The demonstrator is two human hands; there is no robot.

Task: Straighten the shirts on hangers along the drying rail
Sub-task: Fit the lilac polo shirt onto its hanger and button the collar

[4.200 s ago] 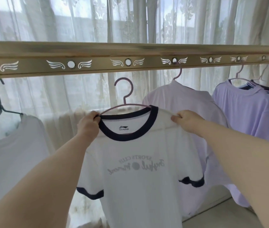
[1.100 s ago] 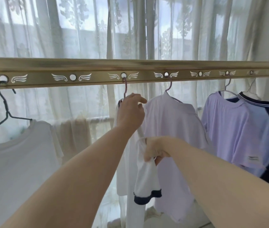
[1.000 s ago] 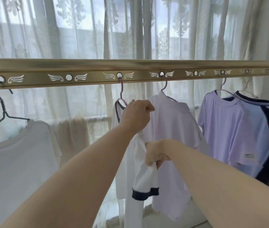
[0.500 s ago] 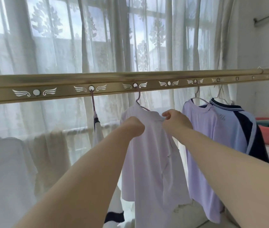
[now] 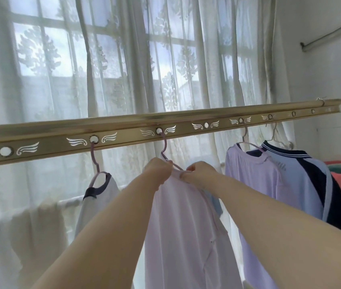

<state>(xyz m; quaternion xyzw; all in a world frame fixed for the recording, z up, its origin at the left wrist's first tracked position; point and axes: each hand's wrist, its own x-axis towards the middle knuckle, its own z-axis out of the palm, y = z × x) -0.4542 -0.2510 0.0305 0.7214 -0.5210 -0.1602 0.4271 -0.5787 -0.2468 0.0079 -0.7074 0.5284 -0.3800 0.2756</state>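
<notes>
Hanging from the gold metal drying rail (image 5: 123, 127) by a pink plastic hanger (image 5: 164, 148), the pale pink shirt (image 5: 178, 226) is just below the rail. The left hand (image 5: 159, 171) and the right hand (image 5: 202, 174), close together under the rail, both pinch the shirt's neckline with curled fingers.

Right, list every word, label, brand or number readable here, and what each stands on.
Nothing can be read.
Gold metal drying rail: only white wing ornaments, no letters.
Light blue shirt with navy panels: small dark mark near the collar, too blurred to read.
White shirt with navy collar: turned edge-on, no print in view.
</notes>
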